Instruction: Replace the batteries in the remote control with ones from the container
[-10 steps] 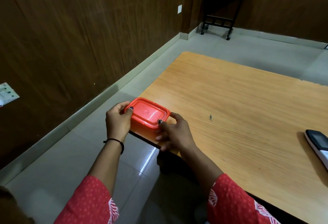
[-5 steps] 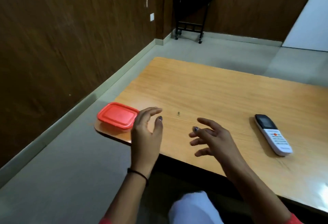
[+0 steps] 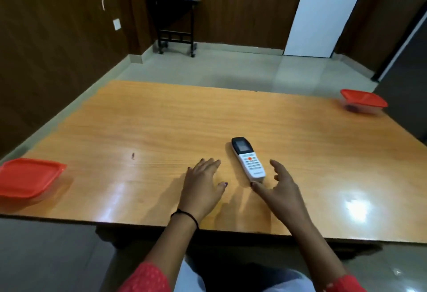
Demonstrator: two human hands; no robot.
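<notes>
Wooden table [image 3: 161,125]: broad, glossy, bearing everything listed.
Near-left container [image 3: 28,179]: red lid on, at the table's left front corner.
Far-right container [image 3: 362,102]: red lid, clear body; something dark inside, too blurred to identify.
Left hand [image 3: 203,185]: fingers loosely spread, palm down, low over the table just left of the remote, holding nothing.
Right hand [image 3: 280,190]: fingers spread, empty, thumb tip just beside the remote's near end.
Remote control [image 3: 248,157]: white, dark screen end away, flat between both hands.
</notes>
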